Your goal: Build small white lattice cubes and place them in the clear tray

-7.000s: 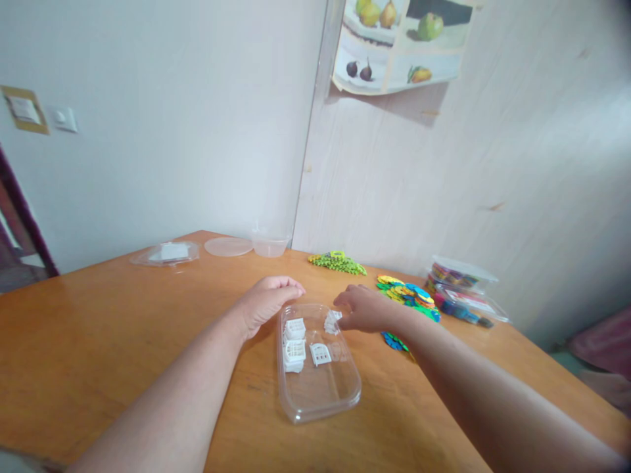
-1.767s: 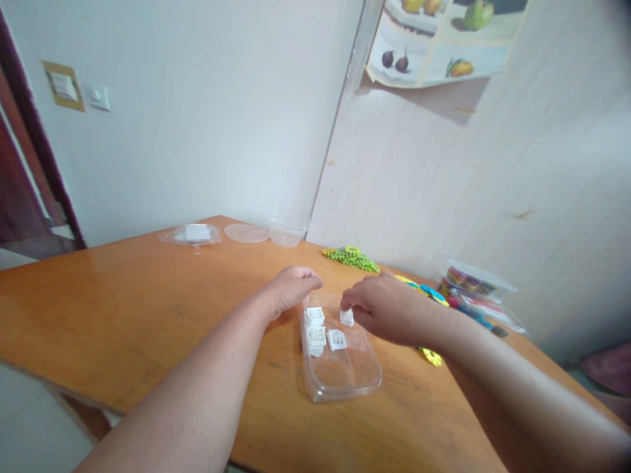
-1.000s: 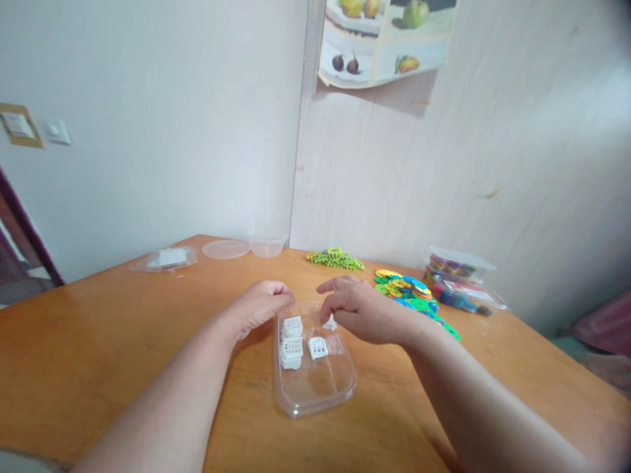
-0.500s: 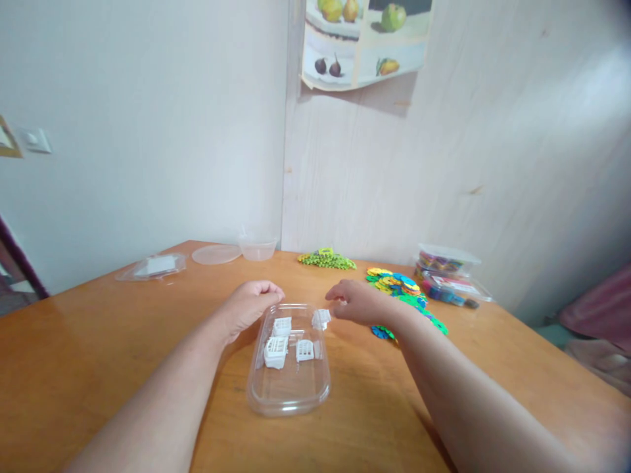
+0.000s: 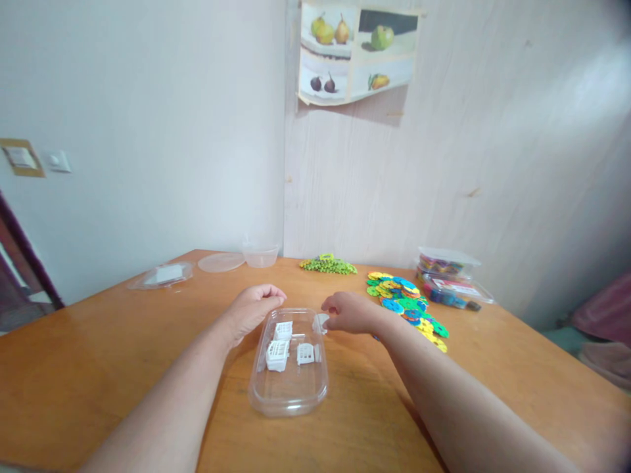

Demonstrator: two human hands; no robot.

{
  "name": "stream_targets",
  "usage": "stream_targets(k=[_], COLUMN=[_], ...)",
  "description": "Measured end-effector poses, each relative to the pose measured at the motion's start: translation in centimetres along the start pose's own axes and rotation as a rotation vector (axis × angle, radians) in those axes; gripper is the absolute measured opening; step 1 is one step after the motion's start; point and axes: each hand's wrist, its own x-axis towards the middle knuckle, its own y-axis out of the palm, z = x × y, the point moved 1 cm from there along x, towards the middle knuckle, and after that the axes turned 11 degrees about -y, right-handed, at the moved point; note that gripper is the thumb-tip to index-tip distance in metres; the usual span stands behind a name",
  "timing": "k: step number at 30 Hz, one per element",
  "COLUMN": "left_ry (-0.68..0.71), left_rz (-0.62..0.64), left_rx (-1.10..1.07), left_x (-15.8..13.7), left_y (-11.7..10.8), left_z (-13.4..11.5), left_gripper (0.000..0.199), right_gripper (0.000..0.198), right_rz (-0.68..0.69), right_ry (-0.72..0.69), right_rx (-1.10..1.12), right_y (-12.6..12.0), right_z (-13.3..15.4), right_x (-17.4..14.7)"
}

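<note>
Pale walls (image 5: 207, 131), fruit poster (image 5: 355, 56), wooden table (image 5: 118, 341)

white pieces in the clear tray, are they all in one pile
No, some white pieces sit left in the clear tray, while a separate white piece lies to the right.

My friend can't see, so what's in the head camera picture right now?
A left hand and a right hand are near the far end of a clear tray holding white pieces on a wooden table. Colourful discs and a green pile lie farther back, below a fruit poster.
</note>
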Motion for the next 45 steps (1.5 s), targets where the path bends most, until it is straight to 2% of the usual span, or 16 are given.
stream_targets(k=[5, 14, 21, 26, 31, 42, 45], left_ry=[0.005, 0.01, 0.03, 0.119, 0.18, 0.2, 0.187], left_rz=[-0.003, 0.005, 0.034, 0.219, 0.341, 0.479, 0.442], left_rx=[-0.01, 0.0, -0.062, -0.247, -0.373, -0.598, -0.583], left_x=[0.1, 0.1, 0.1, -1.1, -2.0, -1.7, -1.7], left_y=[-0.1, -0.1, 0.2, 0.5, 0.4, 0.2, 0.0], left_z=[0.2, 0.2, -0.1, -1.3, -1.9, -1.6, -1.7], left_gripper=[0.033, 0.032, 0.034, 0.037, 0.036, 0.026, 0.02], right_gripper=[0.033, 0.032, 0.026, 0.024, 0.025, 0.02, 0.023], right_rz=[-0.005, -0.116, -0.37, -0.672, -0.81, -0.864, -0.842], right_ry=[-0.003, -0.017, -0.144, -0.346, -0.45, -0.467, -0.465], right_rx=[0.008, 0.002, 0.094, 0.181, 0.214, 0.289, 0.295], right_y=[0.2, -1.2, -2.8, -3.2, -2.5, -1.2, -1.2], right_z=[0.0, 0.3, 2.4, 5.7, 7.3, 8.2, 8.1], right_x=[0.1, -0.4, -1.2, -1.4, -0.8, -0.2, -0.3])
